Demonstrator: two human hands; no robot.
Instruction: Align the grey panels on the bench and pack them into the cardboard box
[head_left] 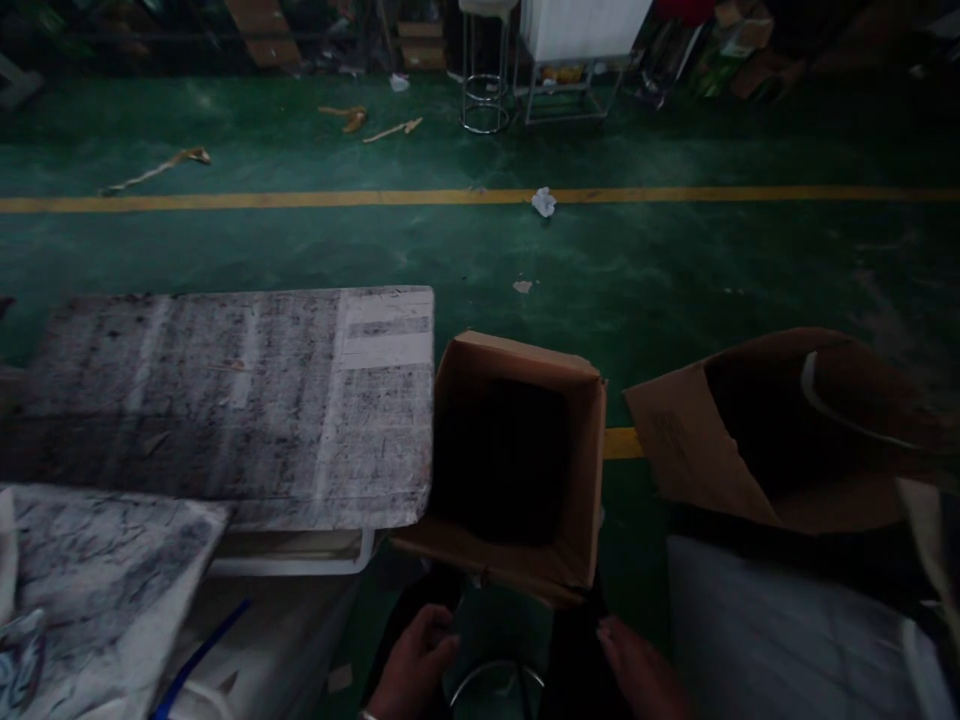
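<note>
My left hand (417, 657) is low in the view over my dark-clothed left leg, its fingers loosely bent and the thumb apart, with nothing seen in it. Over the other leg, my right hand (637, 668) has its fingers pointing inward; it is dim and no object shows in it. An open cardboard box (517, 568) stands just beyond both hands, with a dark interior whose contents I cannot make out. Neither hand touches the box.
Left of the box is a worn, tape-covered tabletop (285, 400). Another opened cardboard box (686, 440) lies at the right. A blue strip (199, 660) hangs at lower left. Crumpled paper (544, 202) lies on the green floor near a yellow line. A stool (484, 100) stands farther back.
</note>
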